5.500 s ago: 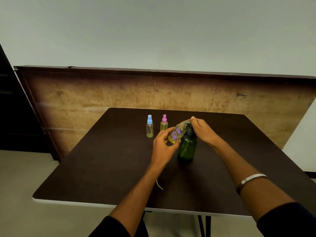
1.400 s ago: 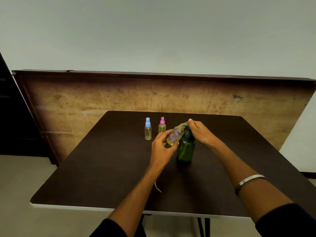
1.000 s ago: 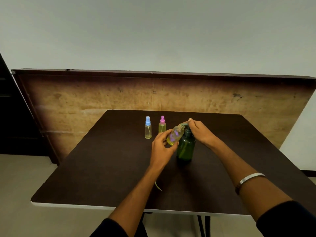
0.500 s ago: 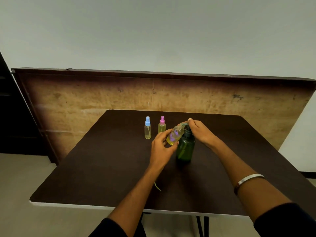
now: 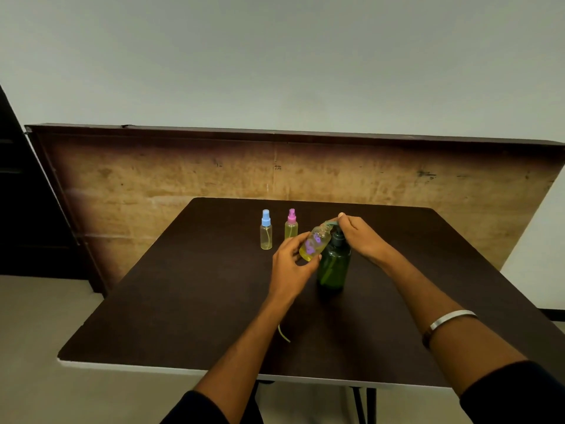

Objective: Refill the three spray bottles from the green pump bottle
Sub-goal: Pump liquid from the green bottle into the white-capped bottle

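Observation:
The green pump bottle (image 5: 334,267) stands upright near the middle of the dark table (image 5: 189,301). My right hand (image 5: 359,237) rests on its pump head, fingers curled over the spout. My left hand (image 5: 290,264) holds a small uncapped spray bottle (image 5: 315,243) with a purple print, tilted with its mouth up against the spout; yellow liquid lies in its lower end. Farther back stand a blue-capped spray bottle (image 5: 266,230) and a pink-capped spray bottle (image 5: 291,225), both upright with yellowish liquid.
A thin pale dip tube (image 5: 283,333) lies on the table beside my left forearm. Behind the table leans a worn wooden board (image 5: 153,185). The table's near edge (image 5: 153,367) is white.
Almost nothing differs. Both hands keep the same hold on the tilted bottle and the pump head; only the view shifts slightly.

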